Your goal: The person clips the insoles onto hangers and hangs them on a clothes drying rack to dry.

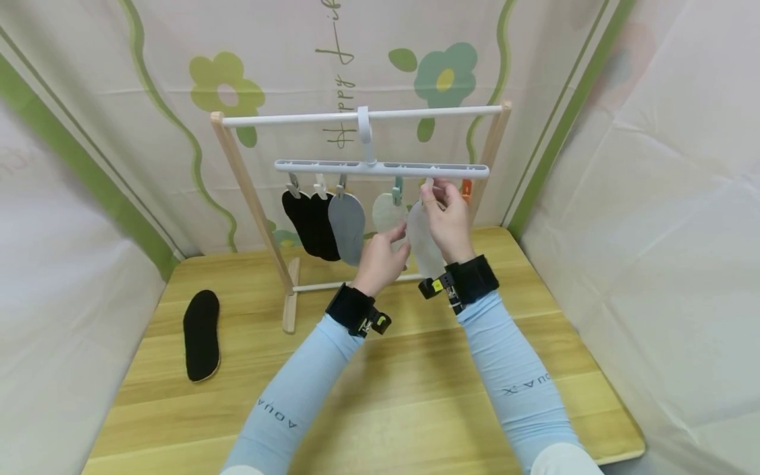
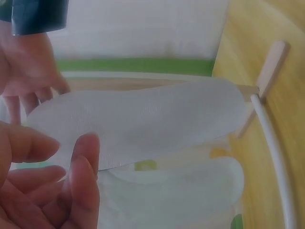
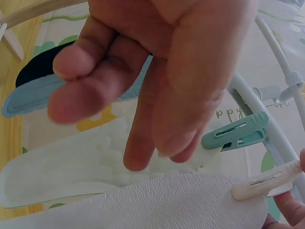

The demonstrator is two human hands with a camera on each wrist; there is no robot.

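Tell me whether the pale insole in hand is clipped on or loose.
Clipped on: a cream clip bites the pale insole's end; the right hand pinches there.

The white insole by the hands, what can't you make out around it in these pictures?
- Head view: the right hand covers the clip and the top of the white insole, so the grip there is hidden.
- Left wrist view: the left hand is blurred and cut off by the frame edge.
- Right wrist view: the right hand blocks most of the hanger; the cream clip is only partly visible.
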